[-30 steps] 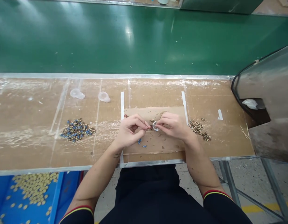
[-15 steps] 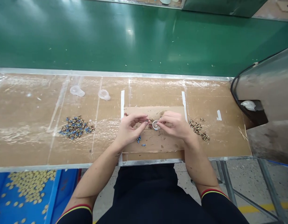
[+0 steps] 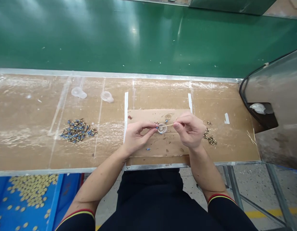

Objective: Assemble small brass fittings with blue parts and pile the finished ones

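Over the cardboard sheet (image 3: 138,152), my left hand (image 3: 137,136) pinches a small blue-and-brass part (image 3: 157,127) between thumb and forefinger, at the left edge of a small round clear dish (image 3: 162,128). My right hand (image 3: 191,131) is closed on a thin wooden stick (image 3: 170,125), which slants left so that its tip lies over or in the dish. Another blue part (image 3: 148,149) lies loose on the cardboard, and one more blue piece (image 3: 166,121) sits just beyond the dish. A few reddish bits (image 3: 130,117) are at the sheet's far left corner.
A heap of blue-and-brass parts (image 3: 77,131) lies to the left, with two translucent cups (image 3: 107,96) behind it. Brass pieces (image 3: 212,140) lie at right, near loose sticks (image 3: 251,138) and a metal housing (image 3: 280,134). A blue bin (image 3: 52,205) holds yellowish discs.
My right hand has drawn back to the right from the dish, and the wooden stick now shows in it. A blue part now shows at my left fingertips.
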A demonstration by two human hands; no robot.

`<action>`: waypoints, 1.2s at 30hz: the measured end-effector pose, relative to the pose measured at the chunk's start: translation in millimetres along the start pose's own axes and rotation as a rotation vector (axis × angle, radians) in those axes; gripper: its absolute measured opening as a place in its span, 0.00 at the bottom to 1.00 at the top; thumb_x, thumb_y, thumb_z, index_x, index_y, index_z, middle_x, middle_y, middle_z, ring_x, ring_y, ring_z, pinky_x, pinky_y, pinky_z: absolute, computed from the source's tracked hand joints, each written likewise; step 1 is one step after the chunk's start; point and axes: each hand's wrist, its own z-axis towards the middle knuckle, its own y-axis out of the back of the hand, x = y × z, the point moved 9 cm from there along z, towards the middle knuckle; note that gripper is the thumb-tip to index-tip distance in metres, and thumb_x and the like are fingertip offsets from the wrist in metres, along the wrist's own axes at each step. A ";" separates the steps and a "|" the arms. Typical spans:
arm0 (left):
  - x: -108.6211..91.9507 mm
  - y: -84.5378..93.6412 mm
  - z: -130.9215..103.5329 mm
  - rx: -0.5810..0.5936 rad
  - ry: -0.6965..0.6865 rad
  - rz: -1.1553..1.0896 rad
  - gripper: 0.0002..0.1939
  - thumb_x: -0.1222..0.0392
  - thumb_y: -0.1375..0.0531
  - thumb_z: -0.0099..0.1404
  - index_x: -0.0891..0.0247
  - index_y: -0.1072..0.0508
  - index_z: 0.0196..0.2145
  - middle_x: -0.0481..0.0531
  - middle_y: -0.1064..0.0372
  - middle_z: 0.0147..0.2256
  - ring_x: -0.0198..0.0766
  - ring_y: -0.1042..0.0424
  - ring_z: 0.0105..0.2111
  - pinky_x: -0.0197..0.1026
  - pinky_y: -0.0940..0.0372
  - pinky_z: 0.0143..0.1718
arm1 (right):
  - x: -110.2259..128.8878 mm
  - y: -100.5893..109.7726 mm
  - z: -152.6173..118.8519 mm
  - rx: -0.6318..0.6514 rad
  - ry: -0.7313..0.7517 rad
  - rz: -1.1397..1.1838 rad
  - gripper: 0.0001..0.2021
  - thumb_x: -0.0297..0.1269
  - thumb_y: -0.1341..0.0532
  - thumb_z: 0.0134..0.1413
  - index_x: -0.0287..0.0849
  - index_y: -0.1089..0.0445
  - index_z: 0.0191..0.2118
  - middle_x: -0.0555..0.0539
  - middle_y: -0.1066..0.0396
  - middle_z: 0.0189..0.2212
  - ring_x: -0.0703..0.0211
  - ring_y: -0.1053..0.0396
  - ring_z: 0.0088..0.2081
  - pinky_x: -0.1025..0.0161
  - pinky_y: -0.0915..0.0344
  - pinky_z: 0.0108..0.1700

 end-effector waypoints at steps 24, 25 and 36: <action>-2.6 -0.6 -1.2 -0.003 -0.047 0.005 0.07 0.67 0.30 0.64 0.60 0.19 0.40 0.50 0.17 0.36 0.37 0.16 0.36 0.38 0.19 0.40 | 3.4 -9.9 -2.5 0.083 0.024 -0.024 0.05 0.31 0.35 0.63 0.46 0.26 0.34 0.53 0.26 0.25 0.65 0.32 0.25 0.65 0.36 0.26; -1.0 -0.7 -1.7 -0.002 -0.034 -0.013 0.07 0.67 0.30 0.64 0.60 0.19 0.40 0.50 0.17 0.36 0.37 0.16 0.36 0.38 0.19 0.41 | 3.9 -7.3 -1.4 0.071 0.025 -0.021 0.05 0.32 0.35 0.63 0.46 0.26 0.34 0.53 0.26 0.25 0.65 0.31 0.25 0.64 0.36 0.26; 10.2 -0.7 -3.2 -0.028 0.099 -0.328 0.06 0.65 0.30 0.64 0.61 0.20 0.40 0.52 0.17 0.36 0.41 0.15 0.37 0.39 0.17 0.41 | -30.1 -31.4 -13.7 0.641 -0.142 -0.172 0.09 0.35 0.38 0.67 0.42 0.23 0.35 0.49 0.26 0.27 0.63 0.30 0.29 0.65 0.37 0.31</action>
